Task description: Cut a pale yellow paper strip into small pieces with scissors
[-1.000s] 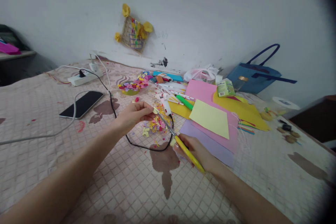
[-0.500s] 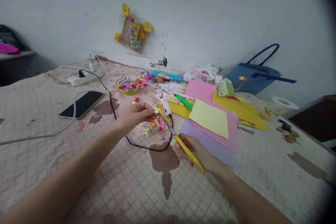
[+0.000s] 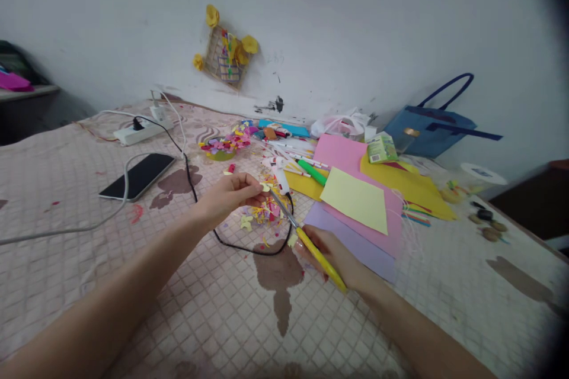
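Observation:
Between the thumb and fingers of my left hand [image 3: 234, 194] is pinched a small pale yellow piece of paper [image 3: 265, 188]. My right hand [image 3: 326, 249] is closed around the yellow handles of a pair of scissors [image 3: 317, 256], whose metal blades point up and left and reach the paper piece. Below the blades lies a pile of coloured paper scraps [image 3: 269, 210], with a few pale yellow cut pieces [image 3: 246, 222] beside it. A white glue gun [image 3: 280, 177] rests just behind the scissor tips. Its black cord loops under both hands.
A pale yellow sheet [image 3: 355, 200] lies on pink and purple sheets [image 3: 351, 249] to the right. A bowl of paper cut-outs [image 3: 222, 151] stands further back. At left are a phone [image 3: 140, 176] and a power strip [image 3: 144, 131]. A blue bag [image 3: 429, 130] leans against the wall.
Almost nothing differs. The pale yellow piece and the scissor tips have shifted very slightly; both hands keep their holds.

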`<state>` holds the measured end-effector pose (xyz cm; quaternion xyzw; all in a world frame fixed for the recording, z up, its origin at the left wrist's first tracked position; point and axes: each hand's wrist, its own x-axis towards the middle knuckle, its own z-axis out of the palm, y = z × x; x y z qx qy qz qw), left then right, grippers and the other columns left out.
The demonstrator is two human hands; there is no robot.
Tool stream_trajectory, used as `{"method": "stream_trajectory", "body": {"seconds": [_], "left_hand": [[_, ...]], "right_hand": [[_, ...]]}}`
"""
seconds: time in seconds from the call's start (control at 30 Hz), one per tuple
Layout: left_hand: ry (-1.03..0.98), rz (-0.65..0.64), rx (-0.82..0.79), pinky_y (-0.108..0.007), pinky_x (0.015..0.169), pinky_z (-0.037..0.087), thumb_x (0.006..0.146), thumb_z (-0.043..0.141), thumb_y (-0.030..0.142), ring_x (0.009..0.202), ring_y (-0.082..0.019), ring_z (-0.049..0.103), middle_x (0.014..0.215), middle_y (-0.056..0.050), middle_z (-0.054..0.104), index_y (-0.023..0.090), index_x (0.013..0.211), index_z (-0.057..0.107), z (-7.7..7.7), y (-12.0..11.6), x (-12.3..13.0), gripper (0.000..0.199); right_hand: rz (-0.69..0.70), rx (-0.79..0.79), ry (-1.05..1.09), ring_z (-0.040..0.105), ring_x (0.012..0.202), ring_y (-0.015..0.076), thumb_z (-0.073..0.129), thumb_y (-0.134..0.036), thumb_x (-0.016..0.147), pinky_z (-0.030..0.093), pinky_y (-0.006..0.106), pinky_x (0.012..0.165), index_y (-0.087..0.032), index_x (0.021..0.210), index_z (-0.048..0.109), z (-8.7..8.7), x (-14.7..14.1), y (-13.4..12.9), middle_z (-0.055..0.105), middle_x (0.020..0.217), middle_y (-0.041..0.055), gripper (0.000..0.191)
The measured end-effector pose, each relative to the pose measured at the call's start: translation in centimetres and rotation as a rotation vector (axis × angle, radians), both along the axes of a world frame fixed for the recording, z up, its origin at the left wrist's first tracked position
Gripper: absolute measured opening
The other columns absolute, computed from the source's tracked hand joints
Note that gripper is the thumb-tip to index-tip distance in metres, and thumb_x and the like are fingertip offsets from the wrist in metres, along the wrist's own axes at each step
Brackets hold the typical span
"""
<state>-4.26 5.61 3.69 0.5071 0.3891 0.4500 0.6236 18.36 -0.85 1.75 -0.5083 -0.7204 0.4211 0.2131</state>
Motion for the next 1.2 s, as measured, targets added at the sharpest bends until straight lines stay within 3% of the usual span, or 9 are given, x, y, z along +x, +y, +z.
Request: {"method": "stream_trajectory", "body": {"seconds": [0.7,1.2], "left_hand": [[0.072,-0.06,0.081,-0.023,0.068,0.049,0.073,0.066,0.023,0.067,-0.009,0.062,0.07,0.0,0.066,0.014,0.073,0.056,0.08,-0.03,-0.3,0.014],[0.076,-0.075,0.016,-0.024,0.068,0.049,0.073,0.067,0.029,0.07,-0.011,0.063,0.078,-0.005,0.07,0.013,0.076,0.057,-0.12,-0.01,0.0,0.019]], "right_hand": [[0.02,0.041,-0.059,0.036,0.05,0.007,0.054,-0.04,0.078,0.029,0.018,0.04,-0.017,0.073,0.047,0.29,-0.04,-0.04,0.041,0.06,-0.0047,0.024],[-0.004,0.055,-0.087,0.038,0.049,0.007,0.048,-0.045,0.081,0.029,0.018,0.039,-0.017,0.073,0.045,-0.16,-0.04,0.02,0.04,0.061,-0.0046,0.028]]}}
